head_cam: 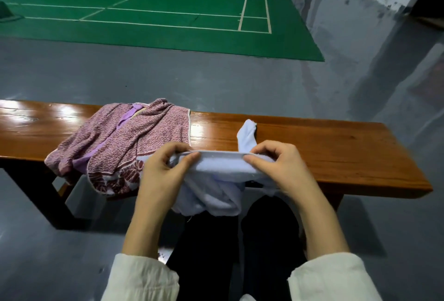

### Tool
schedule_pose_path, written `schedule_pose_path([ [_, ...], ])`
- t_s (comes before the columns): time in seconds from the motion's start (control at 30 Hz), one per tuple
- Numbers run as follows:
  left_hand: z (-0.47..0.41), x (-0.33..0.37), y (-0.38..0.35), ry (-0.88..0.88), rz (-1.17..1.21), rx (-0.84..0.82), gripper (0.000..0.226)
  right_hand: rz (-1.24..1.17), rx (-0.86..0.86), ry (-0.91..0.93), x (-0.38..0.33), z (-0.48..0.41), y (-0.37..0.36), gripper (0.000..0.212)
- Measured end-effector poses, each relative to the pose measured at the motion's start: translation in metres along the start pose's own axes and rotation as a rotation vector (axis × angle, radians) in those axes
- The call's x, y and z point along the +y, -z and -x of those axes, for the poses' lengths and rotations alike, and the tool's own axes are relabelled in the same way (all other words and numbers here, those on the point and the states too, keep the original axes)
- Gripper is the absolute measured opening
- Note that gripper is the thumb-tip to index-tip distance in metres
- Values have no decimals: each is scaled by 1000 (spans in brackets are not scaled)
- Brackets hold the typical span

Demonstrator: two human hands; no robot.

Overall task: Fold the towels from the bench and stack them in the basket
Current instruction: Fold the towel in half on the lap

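- Towels lay heaped on the left part of the wooden bench: a red-and-white patterned towel crumpled over a purple towel, with one corner hanging off the near edge.
- The left hand pinched a pale white towel at the left end of its top edge, between thumb and curled fingers, just beside the heap.
- That edge ran taut and level from hand to hand, its long axis side to side along the bench's near edge. The rest sagged in a bunch below the hands, and one loose corner stood up on the bench behind.
- The right hand gripped the right end the same way, thumb on top and fingers curled behind.
- Both hands sat equally near the cloth, so the fold would probably come by bringing the two ends together. The heap lay nearer the left hand.
- No basket was in view.
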State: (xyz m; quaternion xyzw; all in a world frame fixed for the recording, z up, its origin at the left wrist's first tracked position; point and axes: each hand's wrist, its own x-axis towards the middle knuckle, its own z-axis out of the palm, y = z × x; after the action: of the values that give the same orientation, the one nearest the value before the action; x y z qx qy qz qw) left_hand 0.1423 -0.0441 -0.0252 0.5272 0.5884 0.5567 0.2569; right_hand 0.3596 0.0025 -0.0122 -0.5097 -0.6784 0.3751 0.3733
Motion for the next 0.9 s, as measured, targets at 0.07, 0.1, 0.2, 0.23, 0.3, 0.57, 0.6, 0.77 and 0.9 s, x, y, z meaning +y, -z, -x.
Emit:
schedule_pose_path([
  [0.07,-1,-5,11,-4,-71,67,10,24,24,0,2,-3,6,9],
  [0.1,-2,-8,16,-3,-113,89,10,22,30,8,3,-3,7,13],
  [0.2,-1,-1,15,-47,-230,78,17,-69,-4,96,-5,-2,-1,19],
  [0.23,1,6,8,-73,-205,12,22,-127,-35,126,-10,0,-7,21],
  [0.3,6,23,-15,-92,-68,-209,34,-269,-99,153,-25,4,-17,23],
  [0.57,5,9,-17,-26,-125,-114,19,-12,-149,-56,-3,8,-3,11],
  [0.6,6,7,-12,-6,-123,-67,19,12,-127,-87,2,9,-2,11],
  [0.77,4,-12,14,115,-175,138,20,-41,1,-110,11,11,0,20],
  [0.9,6,-4,2,238,-199,70,20,-318,80,-107,-3,11,-16,18],
])
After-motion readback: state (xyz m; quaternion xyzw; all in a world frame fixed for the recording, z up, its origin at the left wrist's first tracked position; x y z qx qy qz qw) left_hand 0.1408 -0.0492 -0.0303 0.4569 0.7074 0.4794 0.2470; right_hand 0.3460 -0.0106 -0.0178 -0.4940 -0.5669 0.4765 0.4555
